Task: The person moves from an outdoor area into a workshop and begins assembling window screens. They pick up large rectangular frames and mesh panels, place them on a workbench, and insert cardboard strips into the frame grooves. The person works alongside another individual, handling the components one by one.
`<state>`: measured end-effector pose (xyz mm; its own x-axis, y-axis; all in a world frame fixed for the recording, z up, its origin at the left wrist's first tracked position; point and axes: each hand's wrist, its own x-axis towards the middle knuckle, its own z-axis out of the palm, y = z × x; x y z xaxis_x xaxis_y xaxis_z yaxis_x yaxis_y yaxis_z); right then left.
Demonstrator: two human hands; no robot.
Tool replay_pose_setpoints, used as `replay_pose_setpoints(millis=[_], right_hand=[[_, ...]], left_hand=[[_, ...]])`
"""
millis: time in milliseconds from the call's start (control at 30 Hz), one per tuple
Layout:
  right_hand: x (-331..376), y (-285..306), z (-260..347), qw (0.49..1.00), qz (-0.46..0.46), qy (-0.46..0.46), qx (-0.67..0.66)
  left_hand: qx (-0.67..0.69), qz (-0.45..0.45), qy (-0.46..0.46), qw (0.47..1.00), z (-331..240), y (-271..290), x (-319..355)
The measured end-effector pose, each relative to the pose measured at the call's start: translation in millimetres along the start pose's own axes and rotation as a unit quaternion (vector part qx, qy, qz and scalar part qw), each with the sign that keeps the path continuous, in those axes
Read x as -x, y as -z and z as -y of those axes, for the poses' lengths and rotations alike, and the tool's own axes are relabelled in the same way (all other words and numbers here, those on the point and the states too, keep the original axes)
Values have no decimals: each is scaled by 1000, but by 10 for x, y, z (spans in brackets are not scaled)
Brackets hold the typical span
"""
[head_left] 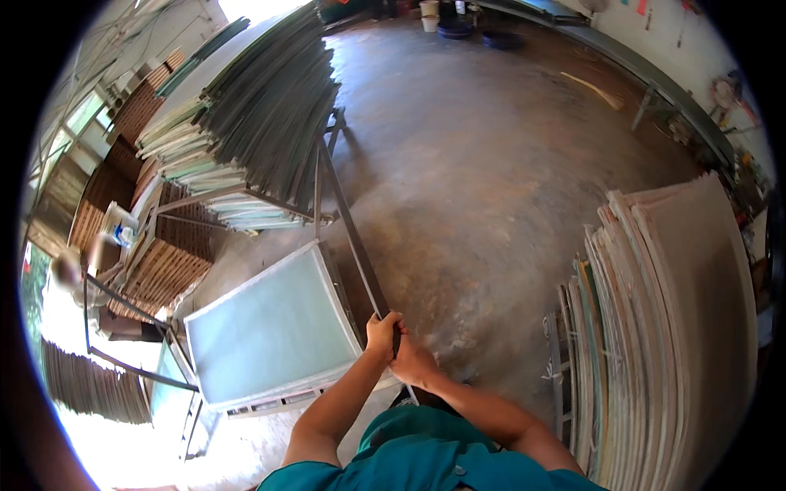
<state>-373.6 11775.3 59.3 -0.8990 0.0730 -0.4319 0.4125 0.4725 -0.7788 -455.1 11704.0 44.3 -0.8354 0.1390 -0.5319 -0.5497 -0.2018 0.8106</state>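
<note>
I am gripping the long dark metal bar (pixel 348 217) near its lower end, left hand (pixel 381 334) and right hand (pixel 412 362) both closed round it, above the framed screen (pixel 274 331) on the floor (pixel 491 164). Step in hand: carrying; next calls for steadying its far end.

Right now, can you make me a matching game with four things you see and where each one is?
Things:
1. long dark bar
2. pale framed panel
3. stack of green sheets
4. leaning boards

Places:
A. piled high on a metal rack, upper left
B. standing on edge at the right
C. lying flat, low, to the left of the hands
D. gripped near its end by the left hand and right hand

Pairs: 1-D, 2-C, 3-A, 4-B
</note>
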Motion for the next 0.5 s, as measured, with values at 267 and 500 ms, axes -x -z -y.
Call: replay_pose_setpoints(millis=[267,500], right_hand=[[146,844,-574,998,65,-13,8],[-255,2065,-1081,993,-57,-55,90]], left_hand=[[-33,-32,31,998,468,-904,69],[21,19,55,998,567,-2340,-522]])
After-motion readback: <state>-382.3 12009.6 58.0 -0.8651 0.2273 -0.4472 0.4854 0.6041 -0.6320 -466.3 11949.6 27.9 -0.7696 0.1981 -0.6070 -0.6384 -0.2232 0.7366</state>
